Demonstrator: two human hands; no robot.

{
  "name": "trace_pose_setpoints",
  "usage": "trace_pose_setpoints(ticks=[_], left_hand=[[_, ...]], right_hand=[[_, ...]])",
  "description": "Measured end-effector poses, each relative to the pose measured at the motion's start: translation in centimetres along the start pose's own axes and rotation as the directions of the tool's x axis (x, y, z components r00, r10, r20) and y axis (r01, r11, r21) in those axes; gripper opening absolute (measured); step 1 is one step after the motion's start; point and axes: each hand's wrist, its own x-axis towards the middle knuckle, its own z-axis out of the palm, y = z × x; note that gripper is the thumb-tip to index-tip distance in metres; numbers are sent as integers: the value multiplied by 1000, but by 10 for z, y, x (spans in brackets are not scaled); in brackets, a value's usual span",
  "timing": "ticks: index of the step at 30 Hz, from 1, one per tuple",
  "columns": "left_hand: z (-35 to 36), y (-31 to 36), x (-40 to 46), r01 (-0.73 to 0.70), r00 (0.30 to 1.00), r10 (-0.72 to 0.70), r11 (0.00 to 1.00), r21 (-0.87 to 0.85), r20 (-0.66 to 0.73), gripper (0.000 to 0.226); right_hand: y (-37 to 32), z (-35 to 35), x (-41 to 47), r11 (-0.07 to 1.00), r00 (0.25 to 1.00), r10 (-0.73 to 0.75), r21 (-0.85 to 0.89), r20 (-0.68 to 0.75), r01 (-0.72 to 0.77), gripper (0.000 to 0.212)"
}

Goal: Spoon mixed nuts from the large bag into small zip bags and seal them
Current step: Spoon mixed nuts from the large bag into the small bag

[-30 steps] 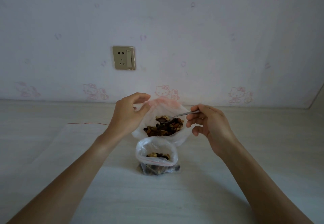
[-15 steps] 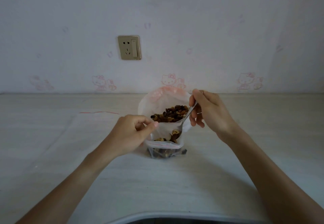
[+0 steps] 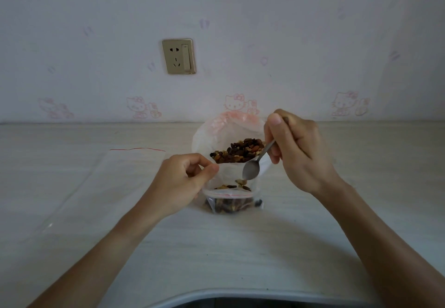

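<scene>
Leftmost, well to the left of the small zip bag (image 3: 232, 201), a pile of flat empty zip bags (image 3: 106, 182) with a red seal line lies on the pale table (image 3: 240, 254). Left hand (image 3: 179, 184) pinches the small bag's rim between thumb and forefinger, holding its mouth open. Nuts (image 3: 231, 205) already fill its lower part. Directly behind it stands the large bag (image 3: 216, 134), open, with mixed nuts (image 3: 240, 153) heaped inside. Over the small bag's mouth a metal spoon (image 3: 251, 170) tilts bowl-down, a few nuts dropping below it. Right hand (image 3: 298, 153) grasps the spoon's handle, fingers curled round it. Behind, up the wall left of the large bag, sits a brass-coloured socket plate (image 3: 178, 56).
</scene>
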Motion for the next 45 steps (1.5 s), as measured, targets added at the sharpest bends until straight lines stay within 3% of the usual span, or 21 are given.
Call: trace_pose_setpoints(ticks=[4, 8, 12, 15, 19, 22, 27, 34, 42, 45], left_hand=[[-1, -4, 0, 8, 1000, -8, 1000, 19, -14, 29], [-5, -9, 4, 40, 996, -37, 999, 36, -86, 43], [-8, -19, 15, 192, 962, -186, 981, 11, -201, 48], [-8, -21, 28, 320, 929, -309, 947, 22, -203, 55], [-5, -13, 46, 377, 920, -375, 926, -7, -116, 59], [6, -11, 56, 339, 935, -345, 938, -73, -82, 43], [25, -10, 55, 215, 949, -245, 963, -160, -197, 21], [29, -6, 49, 180, 949, -264, 904, -388, -174, 21], [30, -6, 49, 212, 949, -300, 840, -499, -102, 21], [32, -8, 49, 204, 955, -283, 839, -505, -84, 23]], right_hand=[[7, 1, 3, 971, 975, 187, 176, -123, -164, 45], [16, 3, 5, 891, 903, 392, 314, -174, -327, 43], [28, 1, 7, 775, 793, 586, 401, -166, -488, 39], [34, 1, 8, 722, 741, 657, 396, -138, -567, 37], [35, 3, 8, 724, 740, 665, 329, -99, -606, 38], [36, 6, 6, 731, 750, 660, 266, -40, -628, 38], [38, 9, 4, 781, 789, 614, 168, -27, -602, 35], [43, 16, 1, 820, 822, 568, 120, -41, -560, 29], [40, 23, -2, 874, 867, 486, 42, -107, -485, 32], [43, 23, -3, 845, 843, 531, 123, -85, -520, 31]])
